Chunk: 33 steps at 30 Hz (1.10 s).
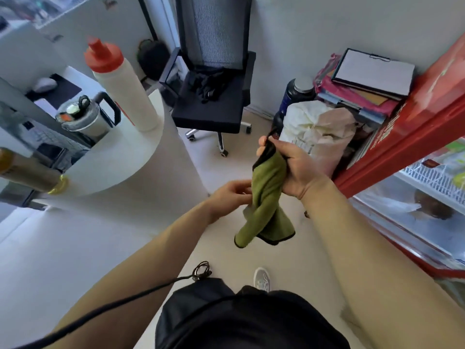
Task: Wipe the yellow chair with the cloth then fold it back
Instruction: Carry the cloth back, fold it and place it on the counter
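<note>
Far left: rounded white surface (120, 157) carrying tall white squeeze bottle with red cap (120, 84) and grey lidded jug with black handle (88, 117). Centre back: black mesh-backed office chair (214, 79), dark garment heaped on seat. Left hand (232, 195) at mid-height of olive-green cloth with black edging (266, 197), fingers touching its side; whether gripping, cannot tell. Right hand (292, 167) clenched around cloth's top, cloth hanging bunched above floor. Right: white sack (314, 127), stacked books, red chest freezer (415, 137).
</note>
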Available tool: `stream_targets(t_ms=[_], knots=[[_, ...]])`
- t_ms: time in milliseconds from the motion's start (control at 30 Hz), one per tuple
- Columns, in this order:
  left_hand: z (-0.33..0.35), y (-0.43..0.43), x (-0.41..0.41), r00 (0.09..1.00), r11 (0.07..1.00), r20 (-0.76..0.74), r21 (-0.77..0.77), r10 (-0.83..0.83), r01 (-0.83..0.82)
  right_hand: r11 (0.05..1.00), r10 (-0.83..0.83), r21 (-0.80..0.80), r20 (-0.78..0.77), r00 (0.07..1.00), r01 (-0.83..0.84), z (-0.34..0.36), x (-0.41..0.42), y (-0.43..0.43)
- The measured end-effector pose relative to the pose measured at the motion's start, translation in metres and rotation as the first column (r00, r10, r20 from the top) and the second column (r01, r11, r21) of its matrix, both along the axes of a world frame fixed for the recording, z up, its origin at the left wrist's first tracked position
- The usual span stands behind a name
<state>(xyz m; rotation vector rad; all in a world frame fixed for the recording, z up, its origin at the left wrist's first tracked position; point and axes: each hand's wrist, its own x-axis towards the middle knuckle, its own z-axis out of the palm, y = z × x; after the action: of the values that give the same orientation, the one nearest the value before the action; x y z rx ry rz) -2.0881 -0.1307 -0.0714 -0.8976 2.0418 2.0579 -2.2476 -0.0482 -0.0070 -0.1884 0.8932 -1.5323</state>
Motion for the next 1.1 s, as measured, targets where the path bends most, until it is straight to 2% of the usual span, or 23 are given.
stream_targets(t_ms=[100,233,300,400,500,567,667,767,867,900,967,1033,1100], knots=[[-0.004,0.009,-0.005,0.997,0.986,0.033,-0.153,0.074,-0.068,1.000,0.013,-0.003,0.030,0.999,-0.013,-0.003,-0.019,0.005],[-0.010,0.012,0.000,0.969,0.957,0.040,-0.175,0.242,-0.232,1.000,0.002,0.022,0.052,0.999,-0.003,-0.011,-0.034,0.006],[-0.017,0.014,0.006,0.941,0.905,0.066,-0.304,0.332,-0.298,0.999,-0.022,0.040,0.071,0.997,0.019,-0.015,-0.038,0.005],[-0.027,0.015,0.019,0.903,0.798,0.125,-0.529,0.412,-0.290,0.990,-0.100,0.109,0.072,0.992,0.092,-0.020,-0.042,0.002],[-0.035,0.014,0.033,0.875,0.774,0.175,-0.564,0.452,-0.287,0.980,-0.140,0.155,0.076,0.987,0.127,-0.022,-0.042,-0.005],[-0.036,0.014,0.039,0.832,0.803,0.199,-0.448,0.518,-0.393,0.981,-0.128,0.155,0.068,0.989,0.116,-0.024,-0.039,-0.009],[-0.032,0.012,0.044,0.768,0.799,0.238,-0.078,0.595,-0.596,0.985,-0.130,0.123,0.062,0.990,0.122,-0.024,-0.039,-0.016],[-0.022,0.005,0.053,0.809,0.761,0.189,0.275,0.557,-0.588,0.985,-0.141,0.105,0.037,0.989,0.137,-0.025,-0.047,-0.024],[-0.011,-0.010,0.062,0.838,0.643,0.148,0.577,0.525,-0.504,0.986,-0.106,0.123,-0.030,0.994,0.109,-0.028,-0.051,-0.031],[-0.009,-0.015,0.065,0.841,0.608,0.138,0.631,0.524,-0.482,0.988,-0.090,0.126,-0.041,0.995,0.094,-0.028,-0.051,-0.033],[-0.007,-0.025,0.071,0.857,0.601,0.109,0.668,0.504,-0.438,0.991,-0.054,0.122,-0.043,0.998,0.059,-0.028,-0.052,-0.038],[-0.008,-0.033,0.076,0.863,0.607,0.107,0.669,0.494,-0.430,0.992,-0.031,0.120,-0.042,0.999,0.036,-0.029,-0.053,-0.042],[-0.007,-0.040,0.078,0.855,0.619,0.172,0.622,0.489,-0.479,0.991,-0.022,0.128,-0.036,0.999,0.026,-0.028,-0.052,-0.045]])
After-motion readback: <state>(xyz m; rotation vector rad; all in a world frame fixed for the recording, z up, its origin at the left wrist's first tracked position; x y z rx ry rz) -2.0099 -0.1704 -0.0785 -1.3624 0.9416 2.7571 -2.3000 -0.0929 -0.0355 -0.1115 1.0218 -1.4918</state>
